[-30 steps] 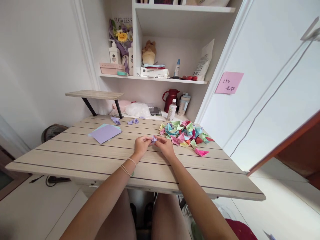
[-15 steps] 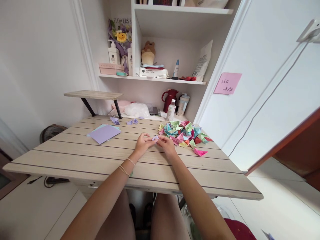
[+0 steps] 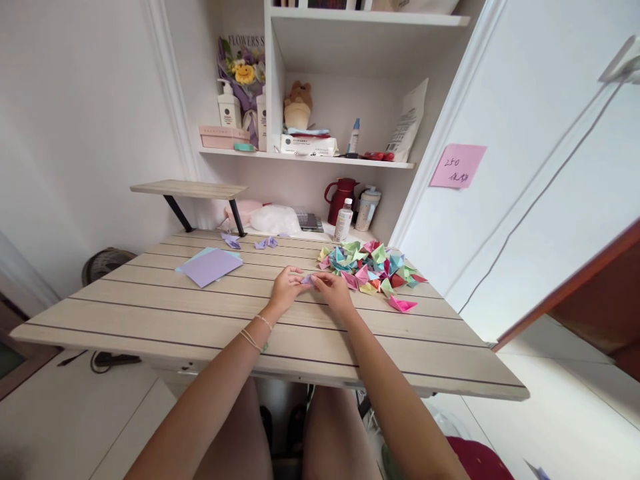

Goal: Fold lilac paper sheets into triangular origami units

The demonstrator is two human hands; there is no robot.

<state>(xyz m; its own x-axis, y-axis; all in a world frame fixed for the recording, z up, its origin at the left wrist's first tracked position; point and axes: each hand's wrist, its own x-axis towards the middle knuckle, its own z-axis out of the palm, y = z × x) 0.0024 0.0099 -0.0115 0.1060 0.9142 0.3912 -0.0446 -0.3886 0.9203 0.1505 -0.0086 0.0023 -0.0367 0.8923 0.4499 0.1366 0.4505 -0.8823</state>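
A small folded piece of purple paper (image 3: 307,279) is held between both hands above the middle of the desk. My left hand (image 3: 287,289) pinches its left side, with two bracelets on that wrist. From the right, my right hand (image 3: 332,289) pinches the other side with thumb and forefinger. The fingers partly hide the paper's shape. Just beyond my right hand lies a heap of colourful folded paper boats (image 3: 360,263). One bright pink paper boat (image 3: 402,304) sits apart at the heap's near edge.
Flat purple sheets (image 3: 214,268) lie at the left over light blue ones. Small purple folded pieces (image 3: 266,243) rest farther back, near a raised wooden stand (image 3: 190,189). A clear bottle (image 3: 343,221) and a red jug (image 3: 341,200) stand behind the heap, below a white shelf (image 3: 305,159).
The purple paper has tilted slightly between my fingers, showing a different face. Both hands stay in nearly the same place; the whole view has shifted a little.
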